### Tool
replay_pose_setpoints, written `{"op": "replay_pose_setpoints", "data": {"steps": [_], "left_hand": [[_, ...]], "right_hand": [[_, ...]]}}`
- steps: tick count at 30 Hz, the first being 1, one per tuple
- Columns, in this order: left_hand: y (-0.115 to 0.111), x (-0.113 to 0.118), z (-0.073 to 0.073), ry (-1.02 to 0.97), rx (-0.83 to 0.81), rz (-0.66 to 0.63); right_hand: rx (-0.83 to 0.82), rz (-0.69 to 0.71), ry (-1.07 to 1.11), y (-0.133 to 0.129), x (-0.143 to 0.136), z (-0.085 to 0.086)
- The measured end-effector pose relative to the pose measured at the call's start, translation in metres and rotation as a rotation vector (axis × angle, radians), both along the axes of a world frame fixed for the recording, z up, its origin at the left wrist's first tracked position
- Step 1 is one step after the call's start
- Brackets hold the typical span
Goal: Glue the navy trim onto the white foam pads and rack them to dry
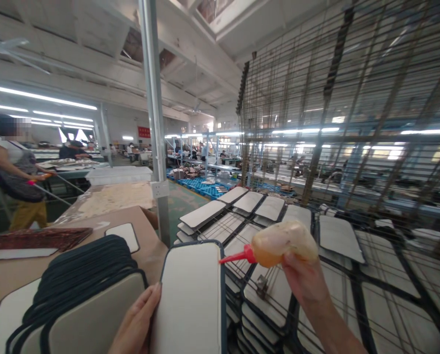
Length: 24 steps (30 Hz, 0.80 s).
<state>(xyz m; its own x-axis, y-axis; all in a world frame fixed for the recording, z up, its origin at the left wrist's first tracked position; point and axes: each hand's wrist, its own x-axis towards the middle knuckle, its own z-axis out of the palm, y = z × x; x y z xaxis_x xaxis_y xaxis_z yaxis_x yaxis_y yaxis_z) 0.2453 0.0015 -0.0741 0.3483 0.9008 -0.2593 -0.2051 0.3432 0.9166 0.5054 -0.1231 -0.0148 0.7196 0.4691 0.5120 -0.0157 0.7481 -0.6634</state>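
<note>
My left hand (141,314) grips the left edge of a white panel with a dark rim (190,300), held upright in front of me. Tilted sideways in my right hand (303,275) is a squeeze bottle (284,243) of amber liquid with a red nozzle. Its tip meets the panel's upper right edge, or lies very close to it. Beside my left hand, several similar dark-rimmed panels (90,280) lean in a row on the brown table.
To the right, a wire rack (238,216) carries layers of white panels, with raised wire shelves (297,108) behind. A metal post (155,123) rises beyond the table (149,246). At far left stands a person (15,167) holding rods.
</note>
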Motion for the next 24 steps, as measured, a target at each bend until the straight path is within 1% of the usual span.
{"op": "replay_pose_setpoints", "data": {"steps": [2,6,12,15,19,24], "left_hand": [[-0.003,-0.001,-0.004,0.002,-0.046,-0.008],[-0.006,-0.007,-0.005,-0.007,-0.116,-0.053],[-0.006,-0.018,-0.009,-0.042,-0.170,-0.187],[-0.006,-0.022,-0.011,-0.056,-0.165,-0.239],[-0.003,-0.024,-0.014,-0.077,-0.139,-0.260],[0.004,-0.027,-0.027,-0.101,-0.119,-0.306]], "right_hand": [[-0.001,-0.001,-0.006,0.004,0.003,0.002],[-0.025,0.025,-0.023,0.006,0.005,0.003],[-0.092,0.118,-0.055,0.000,0.002,-0.007],[-0.121,0.160,-0.073,-0.004,0.001,-0.013],[-0.134,0.182,-0.098,-0.007,-0.002,-0.015],[-0.163,0.194,-0.104,-0.013,-0.010,-0.016]]}}
